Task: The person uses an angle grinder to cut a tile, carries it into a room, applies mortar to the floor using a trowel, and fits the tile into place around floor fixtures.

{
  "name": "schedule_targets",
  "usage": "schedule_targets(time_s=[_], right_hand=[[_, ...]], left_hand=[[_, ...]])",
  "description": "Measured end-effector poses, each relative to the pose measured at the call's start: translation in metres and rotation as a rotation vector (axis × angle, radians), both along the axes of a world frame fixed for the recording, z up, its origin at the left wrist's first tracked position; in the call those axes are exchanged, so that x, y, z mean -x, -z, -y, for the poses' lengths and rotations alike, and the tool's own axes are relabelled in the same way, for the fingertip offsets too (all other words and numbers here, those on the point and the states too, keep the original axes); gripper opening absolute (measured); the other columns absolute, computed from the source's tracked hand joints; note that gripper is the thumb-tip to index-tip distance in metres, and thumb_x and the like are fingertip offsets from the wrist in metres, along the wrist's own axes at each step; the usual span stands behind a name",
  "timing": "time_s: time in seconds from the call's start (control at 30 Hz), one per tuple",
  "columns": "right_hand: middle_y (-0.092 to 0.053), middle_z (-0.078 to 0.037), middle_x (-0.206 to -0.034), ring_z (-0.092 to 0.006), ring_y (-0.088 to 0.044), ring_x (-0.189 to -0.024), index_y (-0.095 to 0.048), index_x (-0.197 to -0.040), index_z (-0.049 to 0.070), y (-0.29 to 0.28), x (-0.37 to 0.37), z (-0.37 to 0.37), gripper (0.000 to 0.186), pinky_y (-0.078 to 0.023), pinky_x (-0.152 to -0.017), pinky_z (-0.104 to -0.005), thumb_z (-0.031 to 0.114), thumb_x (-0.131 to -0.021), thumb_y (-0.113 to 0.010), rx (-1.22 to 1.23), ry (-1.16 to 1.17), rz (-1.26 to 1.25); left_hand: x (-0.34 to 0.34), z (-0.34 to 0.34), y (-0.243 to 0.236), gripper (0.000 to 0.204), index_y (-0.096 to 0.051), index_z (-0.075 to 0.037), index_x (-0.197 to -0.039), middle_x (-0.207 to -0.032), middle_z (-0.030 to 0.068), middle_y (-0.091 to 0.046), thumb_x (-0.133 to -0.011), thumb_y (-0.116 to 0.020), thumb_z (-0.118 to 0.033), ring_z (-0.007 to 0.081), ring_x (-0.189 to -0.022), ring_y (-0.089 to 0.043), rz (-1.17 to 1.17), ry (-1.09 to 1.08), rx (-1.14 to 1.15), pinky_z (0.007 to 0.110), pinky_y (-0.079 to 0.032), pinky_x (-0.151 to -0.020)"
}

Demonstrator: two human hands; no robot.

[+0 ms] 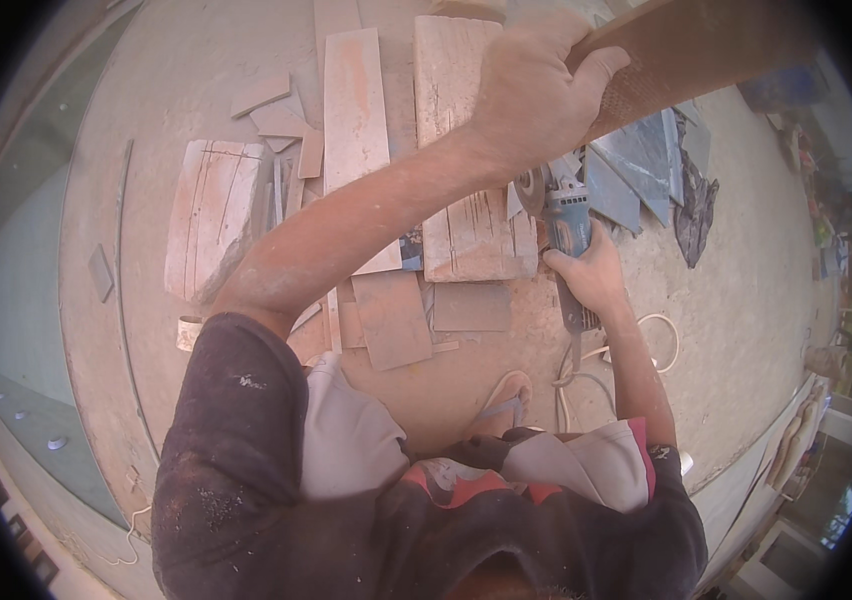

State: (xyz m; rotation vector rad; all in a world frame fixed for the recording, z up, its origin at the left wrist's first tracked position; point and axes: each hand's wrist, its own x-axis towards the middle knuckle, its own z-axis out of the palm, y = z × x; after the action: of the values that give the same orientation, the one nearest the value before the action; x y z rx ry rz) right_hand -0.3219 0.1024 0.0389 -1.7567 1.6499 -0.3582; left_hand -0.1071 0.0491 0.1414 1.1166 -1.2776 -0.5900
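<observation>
My left hand is raised toward the far side, its arm reaching across the work area. Its fingers and thumb are closed on the end of a long brown tile strip, whose underside looks ridged. Lower down, my right hand grips a blue angle grinder by its body. The grinder's disc points away from me, beside a pale, dusty block scored with cut lines. Whether the disc is spinning I cannot tell. My left hand and forearm hide part of this block.
Left of the block lie a long pale plank and a second scored block. Several tile offcuts lie nearer me. Grey slabs and crumpled dark plastic are at right. A cord loops beside my right forearm, near a sandalled foot.
</observation>
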Motion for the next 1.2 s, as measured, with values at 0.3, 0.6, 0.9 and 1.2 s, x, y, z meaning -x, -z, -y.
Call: schedule_targets(time_s=[0.3, 0.6, 0.9, 1.2], right_hand=[[-0.066, -0.028, -0.110, -0.0375, -0.065, -0.106, -0.051, -0.128, -0.009, -0.001, -0.001, 0.001, 0.073, -0.049, -0.093, -0.0408, 0.025, -0.067, -0.071, -0.010, 0.008, -0.030], [-0.065, -0.029, -0.111, -0.0380, -0.065, -0.105, -0.050, -0.128, -0.010, 0.001, 0.000, 0.000, 0.074, -0.049, -0.093, -0.0409, 0.026, -0.067, -0.071, 0.012, 0.024, -0.053], [-0.067, -0.023, -0.101, -0.0309, -0.067, -0.092, -0.055, -0.119, -0.009, 0.002, -0.002, -0.001, 0.064, -0.052, -0.084, -0.0386, 0.024, -0.067, -0.073, 0.032, 0.026, -0.016], [-0.066, -0.028, -0.112, -0.0391, -0.065, -0.107, -0.051, -0.129, -0.006, 0.000, 0.002, -0.003, 0.071, -0.049, -0.093, -0.0409, 0.025, -0.069, -0.071, 0.003, 0.019, -0.048]], left_hand=[[0.015, 0.020, 0.030, 0.026, -0.066, 0.000, -0.094, -0.084, 0.0175, -0.065, -0.091, -0.066, -0.026, 0.0292, -0.082, -0.065, 0.392, -0.394, 0.368, 0.042, -0.049, -0.074], [0.005, 0.007, 0.010, 0.024, -0.064, 0.001, -0.082, -0.074, 0.0134, -0.063, -0.088, -0.071, -0.021, 0.0242, -0.063, -0.061, 0.132, -0.136, 0.322, 0.038, -0.047, -0.058], [0.008, 0.005, 0.008, 0.023, -0.062, 0.000, -0.081, -0.075, 0.0157, -0.060, -0.087, -0.071, -0.021, 0.0276, -0.061, -0.059, 0.124, -0.129, 0.317, 0.041, -0.046, -0.058], [0.007, 0.000, 0.003, 0.023, -0.061, 0.000, -0.081, -0.073, 0.0151, -0.059, -0.088, -0.069, -0.021, 0.0283, -0.062, -0.058, 0.115, -0.067, 0.225, 0.041, -0.044, -0.059]])
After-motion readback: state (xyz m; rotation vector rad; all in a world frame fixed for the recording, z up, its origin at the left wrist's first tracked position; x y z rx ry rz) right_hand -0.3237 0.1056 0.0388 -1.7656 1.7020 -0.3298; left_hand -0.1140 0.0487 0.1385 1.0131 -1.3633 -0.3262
